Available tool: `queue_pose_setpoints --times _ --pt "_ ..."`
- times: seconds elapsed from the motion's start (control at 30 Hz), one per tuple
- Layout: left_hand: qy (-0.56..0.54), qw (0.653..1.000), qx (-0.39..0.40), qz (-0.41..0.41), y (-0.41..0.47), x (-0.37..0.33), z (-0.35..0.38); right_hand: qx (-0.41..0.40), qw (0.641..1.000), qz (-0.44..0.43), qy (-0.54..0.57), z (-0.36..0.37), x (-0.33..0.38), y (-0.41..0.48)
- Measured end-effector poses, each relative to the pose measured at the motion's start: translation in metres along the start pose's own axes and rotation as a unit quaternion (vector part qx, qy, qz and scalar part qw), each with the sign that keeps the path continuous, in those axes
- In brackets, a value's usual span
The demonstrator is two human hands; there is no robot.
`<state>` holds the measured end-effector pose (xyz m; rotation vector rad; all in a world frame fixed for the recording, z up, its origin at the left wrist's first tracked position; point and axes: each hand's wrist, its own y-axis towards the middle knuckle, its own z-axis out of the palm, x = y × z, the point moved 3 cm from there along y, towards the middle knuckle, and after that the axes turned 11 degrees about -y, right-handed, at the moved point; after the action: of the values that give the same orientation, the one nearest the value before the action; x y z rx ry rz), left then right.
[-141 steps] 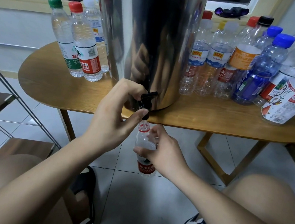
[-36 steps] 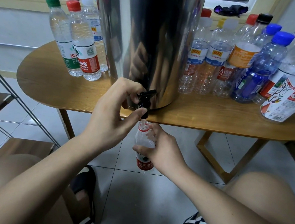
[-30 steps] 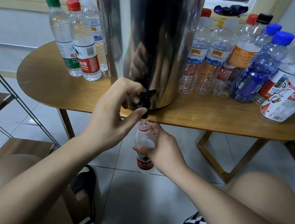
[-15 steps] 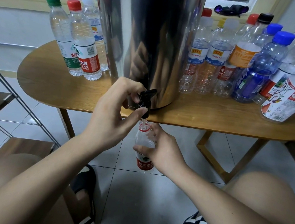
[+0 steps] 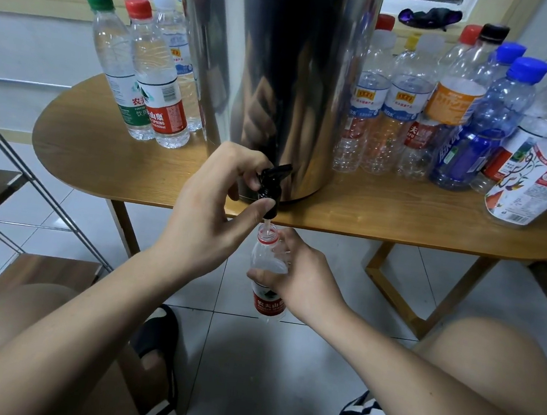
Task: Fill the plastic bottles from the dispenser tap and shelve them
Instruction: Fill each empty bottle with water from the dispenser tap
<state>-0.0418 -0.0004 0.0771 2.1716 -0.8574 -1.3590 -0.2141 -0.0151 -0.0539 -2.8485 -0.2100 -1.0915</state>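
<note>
Single view: head cam, wide-angle, worn by seated person. Faces fwd + down across table (image 5: 100,157) edge to dispenser tap (image 5: 270,186), close in. Frame edges bow, prob. lens distortion.

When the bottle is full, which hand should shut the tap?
Left. The left hand grips the tap; the right hand holds the bottle under it.

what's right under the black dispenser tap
The open mouth of a clear red-labelled bottle, held by the right hand, with a thin stream entering. The hand covers the bottle's middle, so its water level is hidden.
</note>
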Motion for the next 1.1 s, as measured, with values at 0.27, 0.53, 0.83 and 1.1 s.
queue_pose_setpoints --times 0.27,0.53,0.83,1.1 --pt "0.005 1.0 -0.003 0.003 0.0002 0.0 0.0001 -0.004 1.0 0.006 -0.002 0.0005 -0.0003 0.0004" --pt "0.004 1.0 -0.003 0.001 0.0 -0.0004 0.0005 -0.003 1.0 0.009 -0.005 0.002 -0.0023 0.0013" --pt "0.0 1.0 -0.002 0.002 0.0002 -0.0001 0.0006 -0.005 1.0 0.006 -0.003 0.0002 -0.0011 0.0005" --pt "0.002 1.0 -0.003 0.005 0.0003 0.0009 0.0004 -0.001 1.0 0.01 -0.007 0.0004 -0.0003 0.0001"
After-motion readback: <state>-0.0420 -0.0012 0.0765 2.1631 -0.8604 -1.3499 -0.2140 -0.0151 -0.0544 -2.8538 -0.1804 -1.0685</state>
